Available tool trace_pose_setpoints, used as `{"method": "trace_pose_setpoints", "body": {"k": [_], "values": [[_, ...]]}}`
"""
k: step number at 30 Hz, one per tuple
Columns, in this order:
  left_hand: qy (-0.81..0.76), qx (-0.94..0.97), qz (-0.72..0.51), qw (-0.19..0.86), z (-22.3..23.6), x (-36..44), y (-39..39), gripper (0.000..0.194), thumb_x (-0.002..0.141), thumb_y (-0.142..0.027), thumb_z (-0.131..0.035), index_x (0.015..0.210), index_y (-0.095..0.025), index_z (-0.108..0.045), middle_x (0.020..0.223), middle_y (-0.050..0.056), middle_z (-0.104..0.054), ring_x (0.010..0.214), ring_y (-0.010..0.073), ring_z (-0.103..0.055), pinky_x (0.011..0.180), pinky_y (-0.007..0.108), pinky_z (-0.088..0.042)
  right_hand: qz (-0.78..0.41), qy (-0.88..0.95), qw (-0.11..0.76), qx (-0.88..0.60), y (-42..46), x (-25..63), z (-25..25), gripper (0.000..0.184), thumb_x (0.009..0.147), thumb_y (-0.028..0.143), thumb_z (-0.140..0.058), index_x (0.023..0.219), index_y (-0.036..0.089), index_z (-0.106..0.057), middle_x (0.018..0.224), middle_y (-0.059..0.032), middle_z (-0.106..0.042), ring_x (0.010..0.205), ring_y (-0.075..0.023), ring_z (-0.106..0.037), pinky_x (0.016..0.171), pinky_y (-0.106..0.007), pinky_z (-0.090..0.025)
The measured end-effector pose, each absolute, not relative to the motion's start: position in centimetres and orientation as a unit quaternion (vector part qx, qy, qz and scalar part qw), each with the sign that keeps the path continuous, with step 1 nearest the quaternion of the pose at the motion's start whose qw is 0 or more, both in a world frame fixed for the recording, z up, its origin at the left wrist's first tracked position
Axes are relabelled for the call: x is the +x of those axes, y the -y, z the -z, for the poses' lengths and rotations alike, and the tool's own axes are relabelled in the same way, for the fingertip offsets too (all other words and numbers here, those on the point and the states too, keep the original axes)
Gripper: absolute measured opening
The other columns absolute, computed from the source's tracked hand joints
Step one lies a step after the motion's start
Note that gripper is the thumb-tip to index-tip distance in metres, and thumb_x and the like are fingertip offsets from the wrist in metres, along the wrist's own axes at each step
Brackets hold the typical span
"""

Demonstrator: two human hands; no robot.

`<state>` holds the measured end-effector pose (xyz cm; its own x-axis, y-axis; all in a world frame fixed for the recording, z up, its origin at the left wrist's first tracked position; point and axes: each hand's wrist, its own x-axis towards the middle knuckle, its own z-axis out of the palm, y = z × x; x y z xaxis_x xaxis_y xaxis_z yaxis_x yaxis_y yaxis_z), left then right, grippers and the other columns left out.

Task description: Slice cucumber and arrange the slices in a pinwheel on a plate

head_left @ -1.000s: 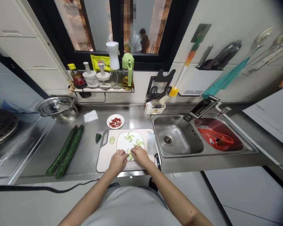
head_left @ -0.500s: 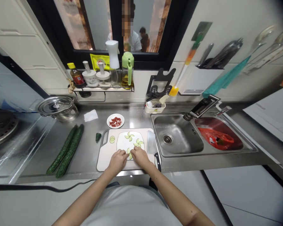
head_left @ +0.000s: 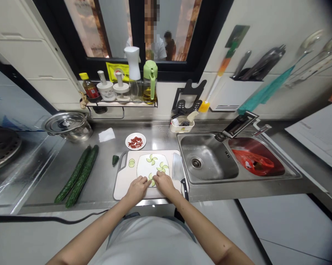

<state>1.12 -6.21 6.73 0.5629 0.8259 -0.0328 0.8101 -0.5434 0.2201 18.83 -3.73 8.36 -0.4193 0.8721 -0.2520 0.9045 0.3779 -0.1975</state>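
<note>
My left hand (head_left: pixel 138 187) and my right hand (head_left: pixel 164 182) meet at the front of a white plate (head_left: pixel 146 167), fingers bent and closed at a small pinwheel of cucumber slices (head_left: pixel 151 180). Both sets of fingertips touch these slices; their grip is partly hidden. Farther back on the plate lie two more cucumber pinwheels (head_left: pixel 151 159). Under the plate is a pale cutting board (head_left: pixel 121 186), with a few round cucumber slices (head_left: pixel 131 163) at its left. A kitchen knife (head_left: pixel 178 167) rests along its right side, handle towards me.
Two whole cucumbers (head_left: pixel 81 178) and a cucumber end (head_left: pixel 115 160) lie left of the board. Behind it stands a small dish (head_left: pixel 127 144) of red bits. A lidded pot (head_left: pixel 77 130) is back left; the double sink (head_left: pixel 210 178) is right. Seasoning bottles line a rack (head_left: pixel 135 104).
Both hands stay at the front pinwheel with barely any finger movement. The cucumbers, knife and dish lie as before; the view has shifted very slightly.
</note>
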Motion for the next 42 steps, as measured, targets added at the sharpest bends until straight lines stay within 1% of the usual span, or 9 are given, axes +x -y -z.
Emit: {"method": "trace_pose_setpoints", "body": {"k": [7,13,20,26,29,36,39,42], "values": [[-0.472,0.875,-0.02,0.109,-7.0,1.1,6.2,0.031,0.09,-0.017,-0.041,0.113,-0.023,-0.06,0.09,0.007,-0.055,0.085,0.0187,-0.046,0.073,0.029,-0.041,0.16,-0.829,0.043,0.535,3.6,19.0,-8.1,0.024,0.092,0.024,-0.041,0.094,0.02,-0.065,0.097,-0.0074,-0.059,0.09,-0.0169,-0.052,0.071,-0.024,-0.037],[-0.466,0.876,-0.013,0.122,-7.7,1.2,6.2,0.034,0.087,-0.013,-0.042,0.115,-0.023,-0.059,0.093,0.007,-0.057,0.087,0.0197,-0.047,0.074,0.03,-0.042,0.176,-0.824,0.016,0.538,3.5,19.2,-8.2,0.027,0.094,0.023,-0.037,0.09,0.02,-0.064,0.095,-0.0058,-0.059,0.09,-0.0154,-0.052,0.072,-0.023,-0.036],[-0.496,0.847,-0.036,0.187,-8.6,1.1,5.3,0.034,0.082,-0.01,-0.046,0.104,-0.025,-0.067,0.089,0.006,-0.059,0.088,0.0192,-0.05,0.077,0.029,-0.042,0.19,-0.82,0.021,0.539,3.3,19.3,-8.8,0.029,0.094,0.025,-0.037,0.092,0.021,-0.065,0.095,-0.006,-0.06,0.092,-0.0159,-0.053,0.072,-0.023,-0.036],[-0.538,0.806,-0.092,0.228,-8.0,1.2,5.0,0.033,0.079,-0.009,-0.045,0.098,-0.021,-0.069,0.094,0.005,-0.063,0.094,0.019,-0.051,0.084,0.03,-0.042,0.193,-0.813,0.018,0.548,3.2,19.3,-8.8,0.026,0.092,0.022,-0.039,0.101,0.021,-0.064,0.1,-0.006,-0.06,0.097,-0.0161,-0.052,0.075,-0.023,-0.036],[-0.55,0.793,-0.114,0.235,-7.6,1.2,5.0,0.031,0.079,-0.009,-0.045,0.096,-0.02,-0.069,0.096,0.005,-0.063,0.094,0.0184,-0.052,0.086,0.03,-0.042,0.193,-0.815,0.018,0.546,3.1,19.4,-8.9,0.026,0.092,0.023,-0.039,0.103,0.021,-0.063,0.101,-0.0064,-0.06,0.096,-0.0167,-0.052,0.072,-0.024,-0.036],[-0.568,0.772,-0.156,0.24,-7.3,0.5,4.7,0.033,0.077,-0.008,-0.045,0.096,-0.02,-0.069,0.098,0.004,-0.064,0.097,0.0188,-0.053,0.089,0.031,-0.043,0.197,-0.814,0.016,0.546,2.9,19.5,-9.7,0.028,0.094,0.026,-0.037,0.099,0.02,-0.064,0.1,-0.0068,-0.059,0.092,-0.0159,-0.053,0.07,-0.023,-0.036],[-0.601,0.737,-0.2,0.235,-7.3,-0.4,4.4,0.035,0.077,-0.008,-0.044,0.097,-0.021,-0.068,0.1,0.004,-0.065,0.099,0.0187,-0.055,0.091,0.031,-0.043,0.19,-0.815,0.009,0.547,2.9,19.6,-9.8,0.029,0.095,0.025,-0.036,0.097,0.02,-0.064,0.1,-0.0068,-0.059,0.091,-0.016,-0.053,0.07,-0.023,-0.036],[-0.64,0.689,-0.248,0.231,-7.0,-1.5,4.0,0.032,0.077,-0.011,-0.044,0.095,-0.021,-0.068,0.101,0.003,-0.066,0.099,0.0187,-0.056,0.091,0.032,-0.044,0.192,-0.814,0.005,0.548,2.9,19.6,-9.9,0.029,0.095,0.026,-0.036,0.098,0.02,-0.065,0.1,-0.0064,-0.06,0.092,-0.0158,-0.053,0.071,-0.023,-0.036]]}}
